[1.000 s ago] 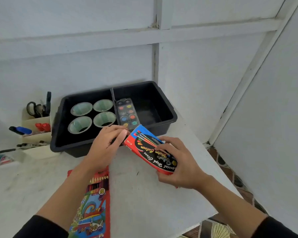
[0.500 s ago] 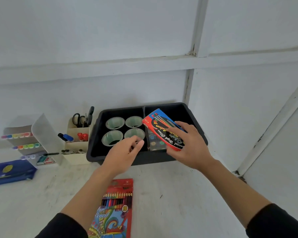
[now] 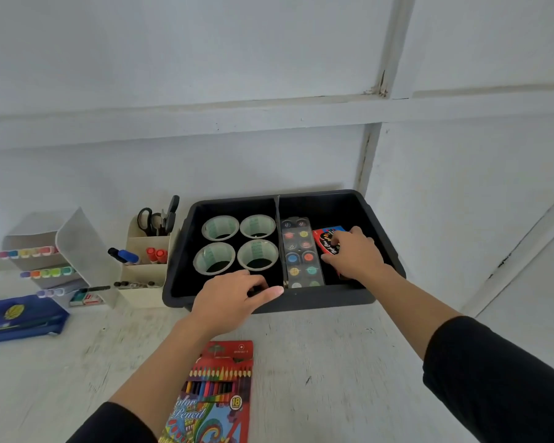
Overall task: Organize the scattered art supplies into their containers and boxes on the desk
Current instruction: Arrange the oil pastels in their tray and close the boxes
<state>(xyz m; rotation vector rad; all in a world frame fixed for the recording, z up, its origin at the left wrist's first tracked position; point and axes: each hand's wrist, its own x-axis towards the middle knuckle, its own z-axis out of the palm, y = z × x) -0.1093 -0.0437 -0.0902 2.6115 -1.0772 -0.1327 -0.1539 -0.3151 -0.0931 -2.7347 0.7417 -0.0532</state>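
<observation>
A black two-compartment bin [image 3: 317, 302] stands at the back of the white desk. Its left compartment holds several clear measuring cups [image 3: 219, 228]. In the right one a paint palette [image 3: 298, 251] lies along the divider. Beside the palette, my right hand [image 3: 354, 257] holds a red and blue watercolour box [image 3: 325, 239] low inside that compartment. My left hand [image 3: 234, 300] grips the bin's front rim, fingers curled over the edge. A red box of colour pencils [image 3: 218, 388] lies flat on the desk under my left forearm.
Left of the bin stands a cream organiser [image 3: 143, 266] with scissors [image 3: 147, 219] and markers. Further left are a white rack of coloured markers [image 3: 45, 254] and a blue pencil case [image 3: 16, 318]. The desk's right edge meets the wall corner.
My right hand carried the watercolour box from the desk over the bin and down into its right compartment. My left hand let go of the box and moved onto the bin's front rim.
</observation>
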